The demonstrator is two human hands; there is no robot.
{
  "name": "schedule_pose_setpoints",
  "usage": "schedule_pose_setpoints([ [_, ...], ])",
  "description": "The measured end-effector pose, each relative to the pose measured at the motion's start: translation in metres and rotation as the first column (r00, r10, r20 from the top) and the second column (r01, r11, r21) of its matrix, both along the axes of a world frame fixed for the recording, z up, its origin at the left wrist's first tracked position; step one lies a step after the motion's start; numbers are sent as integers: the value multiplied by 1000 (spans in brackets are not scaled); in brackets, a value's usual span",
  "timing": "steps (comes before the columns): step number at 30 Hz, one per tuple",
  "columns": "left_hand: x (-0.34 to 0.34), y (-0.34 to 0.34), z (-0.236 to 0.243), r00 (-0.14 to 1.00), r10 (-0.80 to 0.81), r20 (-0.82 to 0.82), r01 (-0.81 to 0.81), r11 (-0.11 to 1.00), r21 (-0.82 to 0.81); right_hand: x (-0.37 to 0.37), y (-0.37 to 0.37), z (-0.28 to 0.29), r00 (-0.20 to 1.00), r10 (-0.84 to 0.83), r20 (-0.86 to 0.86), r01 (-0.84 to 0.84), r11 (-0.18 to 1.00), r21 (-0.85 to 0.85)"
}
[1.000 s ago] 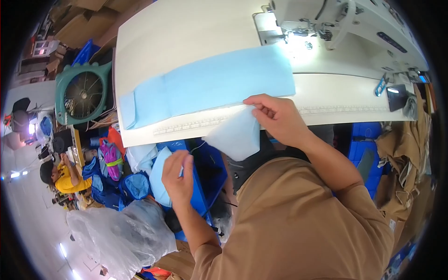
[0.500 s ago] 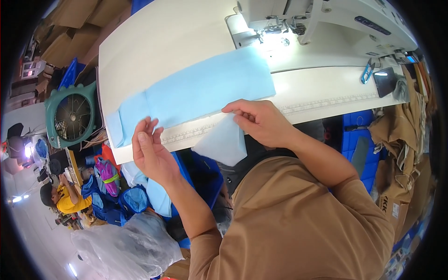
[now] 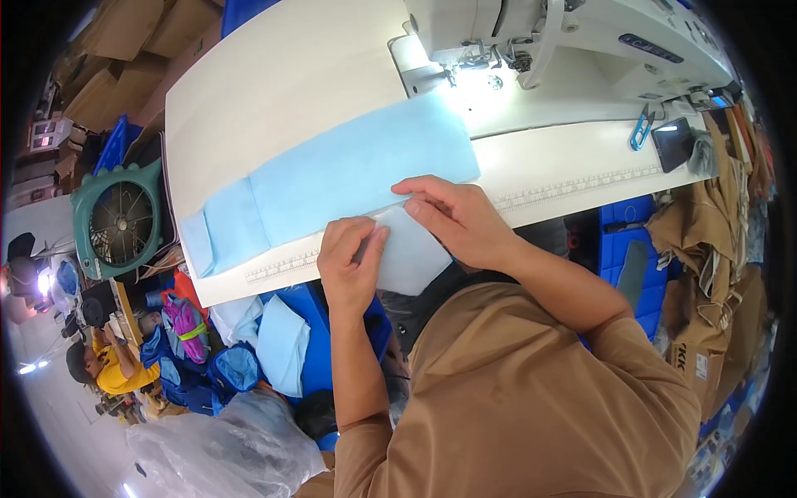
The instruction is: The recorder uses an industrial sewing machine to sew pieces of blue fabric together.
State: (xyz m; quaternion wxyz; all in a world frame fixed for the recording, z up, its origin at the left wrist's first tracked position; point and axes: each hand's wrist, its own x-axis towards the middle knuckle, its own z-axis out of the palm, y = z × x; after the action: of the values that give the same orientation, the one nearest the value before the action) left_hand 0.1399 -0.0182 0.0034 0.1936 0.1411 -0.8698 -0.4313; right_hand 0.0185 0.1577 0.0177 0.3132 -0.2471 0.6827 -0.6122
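Observation:
A long strip of light blue fabric (image 3: 357, 166) lies on the white sewing table, its right end by the lit needle area and its left end folded over. Hanging over the table's front edge is a paler, whitish-blue piece of fabric (image 3: 411, 257). My right hand (image 3: 457, 217) pinches its upper edge beside the strip. My left hand (image 3: 353, 253) is closed in a pinch at the pale piece's left upper corner, thumb against the fingers. Whether the pale piece is joined to the strip I cannot tell.
A white sewing machine (image 3: 581, 41) stands at the back right. Blue thread snips (image 3: 641, 129) and a dark phone-like device (image 3: 672, 143) lie at the right. A ruler scale (image 3: 581, 187) runs along the front edge. Left are a green fan (image 3: 120, 220), bags and a person in yellow (image 3: 120, 369).
My left hand has moved right from above the strip's left part and closed on the pale fabric. The strip's left end lies flatter. My right hand keeps its pinch.

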Motion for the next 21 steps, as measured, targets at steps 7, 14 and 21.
schedule_pose_setpoints([
  [7,-1,2,-1,999,44,1,-44,996,83,20,21,8,977,67,-201,-23,976,214],
  [14,4,-19,1,962,242,-126,-181,913,366,19,18,-2,932,9,-362,58,983,173],
  [21,33,-87,23,747,570,-342,-279,736,617,21,18,2,961,54,-271,0,981,195],
])
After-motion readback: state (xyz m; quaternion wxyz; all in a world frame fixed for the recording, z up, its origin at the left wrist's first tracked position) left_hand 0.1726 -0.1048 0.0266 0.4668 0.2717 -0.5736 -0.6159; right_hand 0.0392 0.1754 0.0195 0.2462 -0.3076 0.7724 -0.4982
